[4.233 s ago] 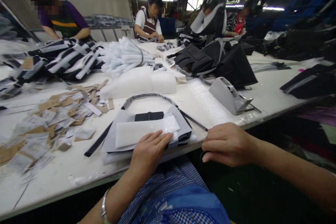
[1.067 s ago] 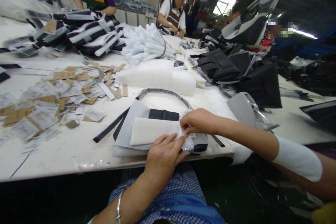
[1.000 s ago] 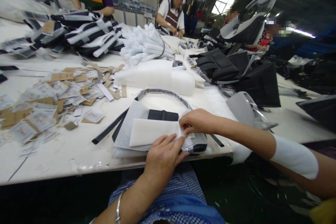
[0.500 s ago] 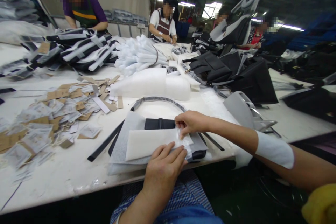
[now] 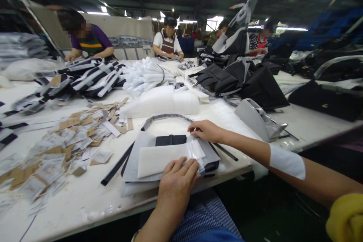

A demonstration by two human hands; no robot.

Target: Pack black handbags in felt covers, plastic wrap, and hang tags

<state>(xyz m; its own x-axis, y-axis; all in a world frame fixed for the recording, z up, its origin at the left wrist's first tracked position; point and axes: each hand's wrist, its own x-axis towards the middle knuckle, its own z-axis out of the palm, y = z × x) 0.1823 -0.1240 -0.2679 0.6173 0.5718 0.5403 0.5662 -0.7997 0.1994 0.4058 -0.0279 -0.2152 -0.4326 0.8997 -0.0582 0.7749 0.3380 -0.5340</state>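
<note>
A black handbag (image 5: 211, 167) with a wrapped, arched handle (image 5: 167, 117) lies flat at the table's front edge. Grey-white tissue paper (image 5: 132, 166) covers much of it, leaving a black strap tab (image 5: 170, 140) exposed. On the tissue rests a white foam strip (image 5: 159, 159), with a clear plastic film (image 5: 196, 149) over its right end. My left hand (image 5: 177, 181) lies flat, fingers stretched across the strip's lower right part and the film's edge. At the film's upper edge, my right hand (image 5: 205, 130) has its fingers and thumb closed on the film.
Cardboard and paper tags (image 5: 68, 140) are heaped at left. Behind the bag lie white foam sheets (image 5: 161, 102) and bundled white rolls (image 5: 147, 75). Black bags (image 5: 255, 87) are piled at right, beside a grey bag piece (image 5: 251, 119). Several co-workers (image 5: 168, 43) work across the table.
My right thumb has lifted off the film over the foam, and the hand is now at the film's upper edge. My left hand stays pressed down. The camera view has tilted up.
</note>
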